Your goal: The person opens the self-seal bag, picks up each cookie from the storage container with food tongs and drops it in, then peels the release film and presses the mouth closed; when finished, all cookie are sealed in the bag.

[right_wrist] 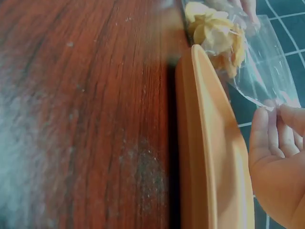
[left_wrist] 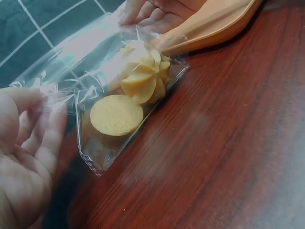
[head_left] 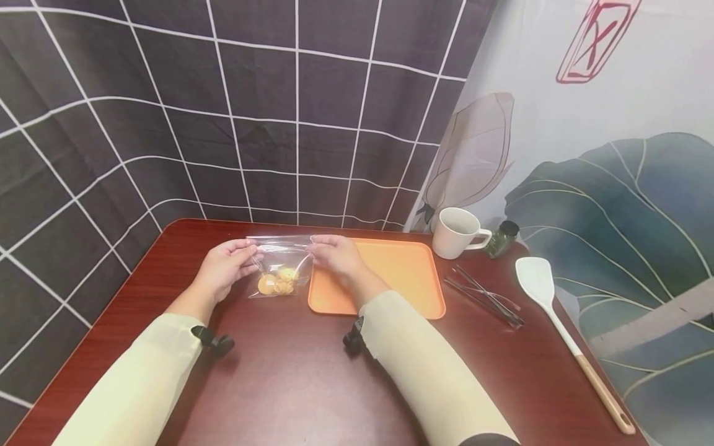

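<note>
A clear plastic bag (head_left: 281,254) with several yellow cookies (left_wrist: 116,115) at its bottom hangs upright between both hands, just left of the orange tray (head_left: 390,272). My left hand (head_left: 223,266) pinches the bag's upper left side between thumb and fingers. At the upper right side, my right hand (head_left: 340,255) pinches the plastic, its forearm passing over the tray. In the left wrist view one cookie lies flat against the film and a ridged, piped one sits beside it. The right wrist view shows the right thumb and fingertips (right_wrist: 274,106) meeting on the bag's edge.
On the right of the dark red table (head_left: 279,371) stand a white mug (head_left: 453,232) and a small green jar (head_left: 503,239) with a dark lid. Metal tongs (head_left: 485,295) lie in front of them. A white spatula (head_left: 558,322) with a wooden handle lies along the right edge.
</note>
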`<state>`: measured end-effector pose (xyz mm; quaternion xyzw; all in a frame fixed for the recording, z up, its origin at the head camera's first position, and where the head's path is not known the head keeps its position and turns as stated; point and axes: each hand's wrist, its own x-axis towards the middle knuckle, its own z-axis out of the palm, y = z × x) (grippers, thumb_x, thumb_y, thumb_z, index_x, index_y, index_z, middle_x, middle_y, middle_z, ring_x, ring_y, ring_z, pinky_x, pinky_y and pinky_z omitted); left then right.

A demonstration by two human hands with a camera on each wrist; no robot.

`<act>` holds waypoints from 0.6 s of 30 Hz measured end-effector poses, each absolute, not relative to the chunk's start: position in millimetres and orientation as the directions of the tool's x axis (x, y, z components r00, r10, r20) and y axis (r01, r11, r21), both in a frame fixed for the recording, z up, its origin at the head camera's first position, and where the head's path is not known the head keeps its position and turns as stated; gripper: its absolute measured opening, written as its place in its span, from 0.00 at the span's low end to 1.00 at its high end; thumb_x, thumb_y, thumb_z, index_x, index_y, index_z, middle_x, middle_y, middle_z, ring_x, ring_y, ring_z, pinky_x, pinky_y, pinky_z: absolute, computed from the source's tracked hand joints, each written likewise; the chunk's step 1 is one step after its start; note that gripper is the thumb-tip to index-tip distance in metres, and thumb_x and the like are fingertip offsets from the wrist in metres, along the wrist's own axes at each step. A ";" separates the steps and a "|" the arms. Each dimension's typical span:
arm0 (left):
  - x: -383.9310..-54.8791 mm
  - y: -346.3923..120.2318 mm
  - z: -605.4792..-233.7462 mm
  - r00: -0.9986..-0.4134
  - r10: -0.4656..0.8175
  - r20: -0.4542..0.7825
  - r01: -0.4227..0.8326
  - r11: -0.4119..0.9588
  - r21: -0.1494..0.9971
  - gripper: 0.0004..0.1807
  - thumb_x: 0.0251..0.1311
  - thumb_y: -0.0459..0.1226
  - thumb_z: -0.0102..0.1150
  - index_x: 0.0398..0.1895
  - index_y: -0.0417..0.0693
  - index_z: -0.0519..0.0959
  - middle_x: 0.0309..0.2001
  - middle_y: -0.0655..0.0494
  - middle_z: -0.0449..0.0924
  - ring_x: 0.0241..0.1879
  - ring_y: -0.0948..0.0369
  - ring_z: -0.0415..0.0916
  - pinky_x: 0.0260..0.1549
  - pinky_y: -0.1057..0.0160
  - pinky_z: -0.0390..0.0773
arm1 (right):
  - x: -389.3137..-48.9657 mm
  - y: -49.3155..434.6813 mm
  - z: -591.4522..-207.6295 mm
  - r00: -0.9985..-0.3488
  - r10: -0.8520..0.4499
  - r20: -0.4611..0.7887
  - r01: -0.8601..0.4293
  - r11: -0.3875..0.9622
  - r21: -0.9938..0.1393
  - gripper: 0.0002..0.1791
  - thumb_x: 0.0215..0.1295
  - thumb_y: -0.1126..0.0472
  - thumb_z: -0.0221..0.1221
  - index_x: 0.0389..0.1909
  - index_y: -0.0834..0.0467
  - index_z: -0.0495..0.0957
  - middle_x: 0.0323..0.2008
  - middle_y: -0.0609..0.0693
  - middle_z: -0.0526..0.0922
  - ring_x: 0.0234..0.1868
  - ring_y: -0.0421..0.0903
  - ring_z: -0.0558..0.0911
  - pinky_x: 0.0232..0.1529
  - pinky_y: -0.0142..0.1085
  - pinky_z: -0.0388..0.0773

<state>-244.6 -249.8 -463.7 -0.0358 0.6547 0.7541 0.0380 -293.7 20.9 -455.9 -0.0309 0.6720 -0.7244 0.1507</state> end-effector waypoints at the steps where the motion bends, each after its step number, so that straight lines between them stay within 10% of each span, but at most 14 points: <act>1: -246.2 -250.1 -464.6 -0.993 0.015 -0.115 -0.116 -0.125 0.985 0.19 0.78 0.33 0.58 0.66 0.33 0.73 0.37 0.69 0.91 0.39 0.72 0.88 0.41 0.70 0.88 | -294.7 20.3 -456.9 -0.952 -0.257 -0.164 0.182 -0.050 -0.982 0.23 0.70 0.70 0.66 0.65 0.69 0.80 0.54 0.63 0.90 0.46 0.44 0.91 0.53 0.37 0.89; 18: -263.8 -247.9 -472.2 -0.979 -0.076 -0.189 -0.192 0.047 0.980 0.28 0.75 0.33 0.62 0.72 0.26 0.70 0.34 0.71 0.88 0.36 0.74 0.87 0.40 0.71 0.88 | -304.8 9.3 -467.1 -0.968 -0.107 -0.228 0.225 0.045 -0.973 0.17 0.62 0.73 0.69 0.53 0.66 0.86 0.48 0.62 0.91 0.33 0.41 0.88 0.43 0.35 0.90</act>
